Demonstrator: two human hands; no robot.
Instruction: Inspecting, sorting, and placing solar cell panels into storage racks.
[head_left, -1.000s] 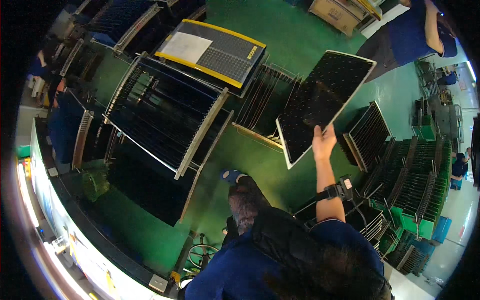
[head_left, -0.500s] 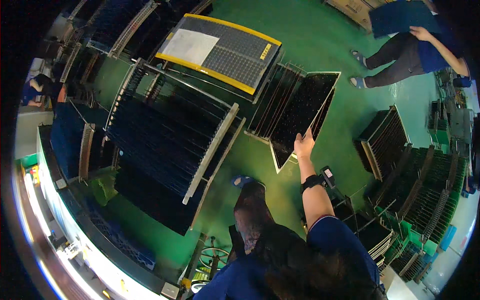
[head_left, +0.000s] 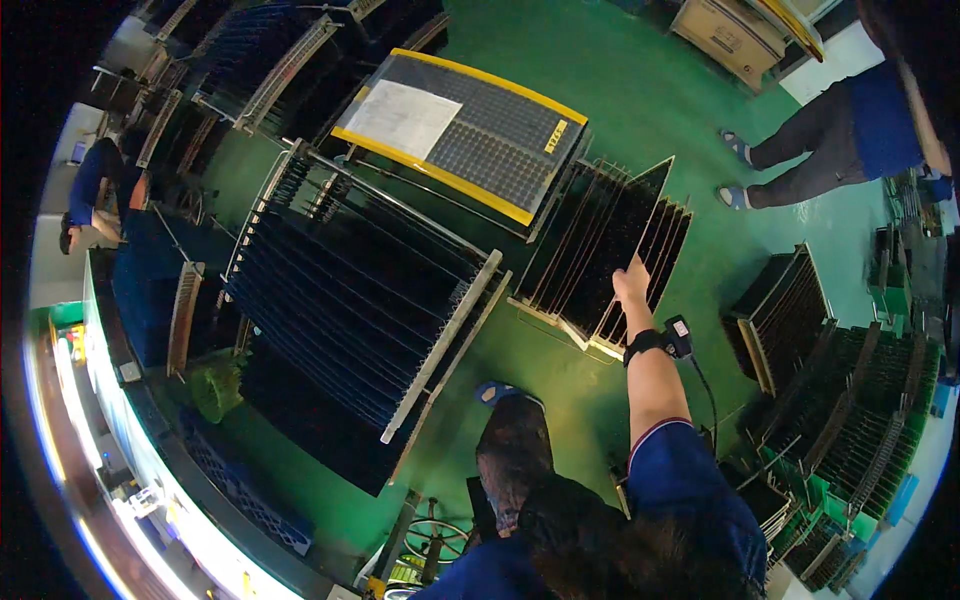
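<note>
My right hand (head_left: 632, 282) is closed on the near edge of a thin dark panel (head_left: 622, 232) with a pale border. The panel stands on edge in a low rack (head_left: 540, 308), among several similar upright panels. A strap with a small dark device (head_left: 678, 337) is round my right wrist. My left hand is out of view.
Left of the rack stands a yellow-edged cart (head_left: 510, 105) with a paper sheet on top. A large rack of dark panels (head_left: 340, 290) fills the left middle. More racks (head_left: 780, 315) stand right. A co-worker (head_left: 840, 120) stands at upper right, another person (head_left: 95, 195) far left.
The panel in my right hand has swung from a broad outward tilt to nearly upright among the others in the rack. The co-worker's dark panel no longer shows. The whole view has shifted slightly.
</note>
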